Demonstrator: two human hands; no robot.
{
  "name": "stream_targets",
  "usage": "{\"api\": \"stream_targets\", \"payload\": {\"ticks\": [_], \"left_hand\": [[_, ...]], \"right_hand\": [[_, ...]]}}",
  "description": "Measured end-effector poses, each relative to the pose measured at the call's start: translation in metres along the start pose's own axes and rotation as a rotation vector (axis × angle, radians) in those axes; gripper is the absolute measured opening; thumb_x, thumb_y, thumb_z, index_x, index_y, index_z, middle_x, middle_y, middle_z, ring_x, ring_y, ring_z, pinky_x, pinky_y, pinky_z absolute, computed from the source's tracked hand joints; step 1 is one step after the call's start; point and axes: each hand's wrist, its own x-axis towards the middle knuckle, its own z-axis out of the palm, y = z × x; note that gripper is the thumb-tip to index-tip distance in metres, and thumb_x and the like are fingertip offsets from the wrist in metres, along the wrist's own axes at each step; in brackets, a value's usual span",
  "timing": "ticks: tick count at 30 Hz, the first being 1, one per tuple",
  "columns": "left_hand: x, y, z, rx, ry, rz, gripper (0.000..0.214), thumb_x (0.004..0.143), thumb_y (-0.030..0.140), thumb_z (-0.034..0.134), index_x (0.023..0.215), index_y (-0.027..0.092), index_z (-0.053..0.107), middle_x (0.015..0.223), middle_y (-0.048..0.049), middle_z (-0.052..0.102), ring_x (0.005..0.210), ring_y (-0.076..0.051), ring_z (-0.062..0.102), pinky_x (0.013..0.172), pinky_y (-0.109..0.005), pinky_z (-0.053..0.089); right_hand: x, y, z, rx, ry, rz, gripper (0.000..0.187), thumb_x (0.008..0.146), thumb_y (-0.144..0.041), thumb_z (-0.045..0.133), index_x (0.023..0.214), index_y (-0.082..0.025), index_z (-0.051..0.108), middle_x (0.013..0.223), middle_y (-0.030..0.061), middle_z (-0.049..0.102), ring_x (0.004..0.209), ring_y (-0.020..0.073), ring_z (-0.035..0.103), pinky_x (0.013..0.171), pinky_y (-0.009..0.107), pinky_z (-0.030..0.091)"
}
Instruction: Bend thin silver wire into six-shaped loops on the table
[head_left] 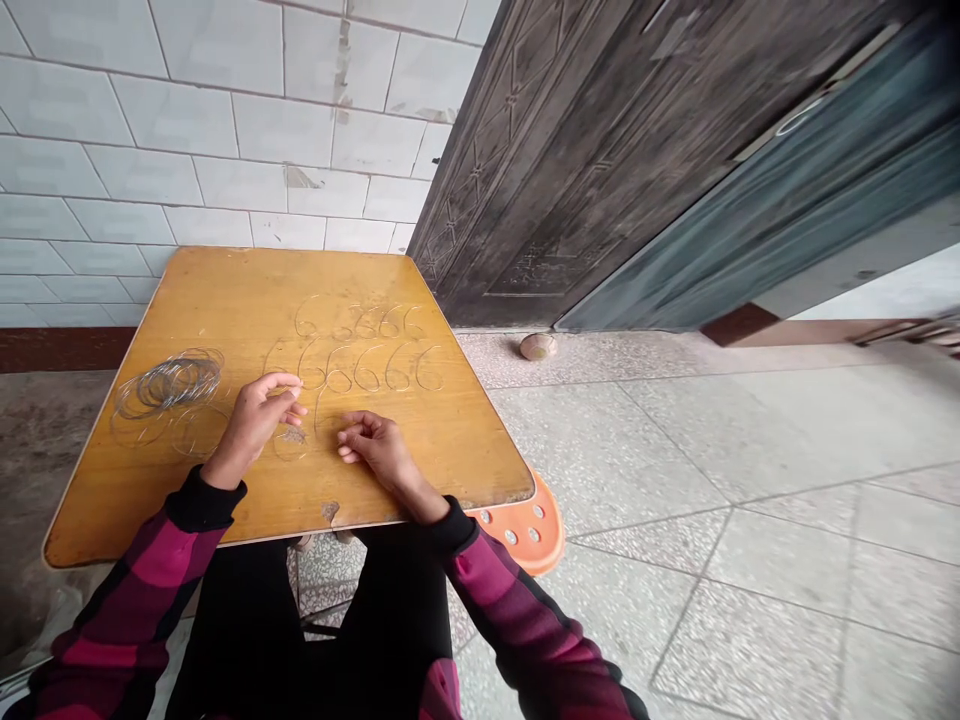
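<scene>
Both my hands are over the wooden table, thumbs and fingers pinched. My left hand [262, 412] is closed on a thin wire, very faint at its fingertips. Close by on the right, my right hand [376, 450] pinches the same fine wire; a pale curve of it shows in the gap between the hands. Beyond them lie several wire pieces bent into hooked loops like a figure six, in two rough rows; one bent wire piece [365, 374] is in the nearer row. Left of my left hand rests a tangled coil of wire [178, 383].
The yellow-brown tabletop [450, 450] has worn patches and meets a white tiled wall [172, 110]. An orange stool [546, 525] with holes juts out under the right corner. A dark wooden door [540, 180] and a small round object [538, 346] on the floor are to the right.
</scene>
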Motion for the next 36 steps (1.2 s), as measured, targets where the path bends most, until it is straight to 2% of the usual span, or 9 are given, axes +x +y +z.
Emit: {"api": "stream_targets", "payload": {"ticks": [6, 13, 16, 19, 23, 27, 29, 32, 36], "left_hand": [[-0.001, 0.008, -0.003, -0.006, 0.046, 0.027, 0.029, 0.068, 0.035, 0.070, 0.087, 0.013, 0.066, 0.094, -0.0084, 0.068, 0.059, -0.013, 0.064, 0.050, -0.024, 0.052], [0.005, 0.008, -0.007, -0.030, 0.083, 0.051, 0.028, 0.066, 0.034, 0.069, 0.085, 0.014, 0.065, 0.100, -0.0089, 0.067, 0.060, -0.012, 0.064, 0.050, -0.023, 0.051], [0.004, 0.016, -0.020, -0.018, 0.120, 0.094, 0.026, 0.067, 0.033, 0.069, 0.084, 0.015, 0.065, 0.098, -0.0071, 0.067, 0.061, -0.012, 0.064, 0.052, -0.024, 0.051], [-0.005, 0.032, -0.050, 0.047, 0.185, 0.155, 0.023, 0.068, 0.033, 0.069, 0.085, 0.017, 0.066, 0.096, -0.0062, 0.068, 0.064, -0.013, 0.063, 0.054, -0.025, 0.050], [-0.028, 0.043, -0.107, 0.353, 0.245, 0.189, 0.020, 0.071, 0.034, 0.065, 0.085, 0.019, 0.068, 0.079, -0.0042, 0.068, 0.063, -0.015, 0.061, 0.055, -0.024, 0.047], [-0.057, 0.023, -0.153, 0.795, 0.140, 0.173, 0.015, 0.071, 0.033, 0.062, 0.077, 0.020, 0.067, 0.074, -0.0034, 0.065, 0.064, -0.017, 0.059, 0.059, -0.026, 0.045], [-0.072, 0.008, -0.162, 1.035, 0.064, 0.145, 0.013, 0.074, 0.028, 0.058, 0.080, 0.020, 0.067, 0.083, -0.0041, 0.064, 0.071, -0.018, 0.059, 0.067, -0.029, 0.046], [-0.088, -0.006, -0.159, 1.365, -0.026, 0.124, 0.021, 0.077, 0.018, 0.052, 0.094, 0.018, 0.064, 0.101, -0.0083, 0.060, 0.085, -0.021, 0.059, 0.073, -0.031, 0.046], [-0.089, -0.005, -0.148, 1.682, -0.133, 0.152, 0.025, 0.085, 0.011, 0.037, 0.088, 0.016, 0.061, 0.100, -0.0095, 0.057, 0.076, -0.018, 0.057, 0.067, -0.030, 0.042]], "right_hand": [[-0.002, 0.009, -0.002, -0.076, -0.037, -0.005, 0.045, 0.060, -0.030, 0.080, 0.096, -0.015, 0.058, 0.061, -0.0038, 0.066, 0.051, 0.0107, 0.065, 0.051, 0.022, 0.054], [-0.003, 0.014, -0.007, -0.408, -0.047, -0.130, 0.041, 0.072, -0.030, 0.070, 0.107, -0.012, 0.057, 0.060, -0.0043, 0.062, 0.047, 0.0098, 0.061, 0.046, 0.021, 0.051], [-0.010, 0.012, -0.011, -0.493, -0.004, -0.201, 0.042, 0.076, -0.031, 0.066, 0.112, -0.013, 0.055, 0.061, -0.0044, 0.061, 0.045, 0.0101, 0.060, 0.044, 0.022, 0.050], [-0.020, 0.013, -0.016, -0.489, 0.026, -0.256, 0.040, 0.080, -0.035, 0.061, 0.112, -0.013, 0.054, 0.064, -0.0025, 0.061, 0.047, 0.0115, 0.060, 0.048, 0.025, 0.052], [-0.026, 0.020, -0.020, -0.528, 0.061, -0.361, 0.036, 0.084, -0.039, 0.057, 0.110, -0.014, 0.056, 0.071, 0.0024, 0.063, 0.054, 0.0140, 0.062, 0.053, 0.028, 0.054], [-0.026, 0.024, -0.021, -0.519, 0.053, -0.369, 0.038, 0.084, -0.041, 0.058, 0.111, -0.014, 0.057, 0.074, 0.0041, 0.064, 0.057, 0.0157, 0.063, 0.055, 0.030, 0.055], [-0.026, 0.024, -0.021, -0.526, 0.053, -0.368, 0.039, 0.083, -0.042, 0.058, 0.110, -0.014, 0.057, 0.074, 0.0042, 0.064, 0.057, 0.0159, 0.063, 0.055, 0.030, 0.055], [-0.026, 0.023, -0.021, -0.535, 0.045, -0.366, 0.037, 0.083, -0.042, 0.059, 0.108, -0.014, 0.059, 0.074, 0.0042, 0.064, 0.058, 0.0159, 0.063, 0.056, 0.030, 0.055], [-0.024, 0.023, -0.021, -0.538, 0.048, -0.378, 0.037, 0.082, -0.042, 0.060, 0.105, -0.013, 0.060, 0.073, 0.0050, 0.064, 0.057, 0.0163, 0.063, 0.055, 0.030, 0.054]]}}
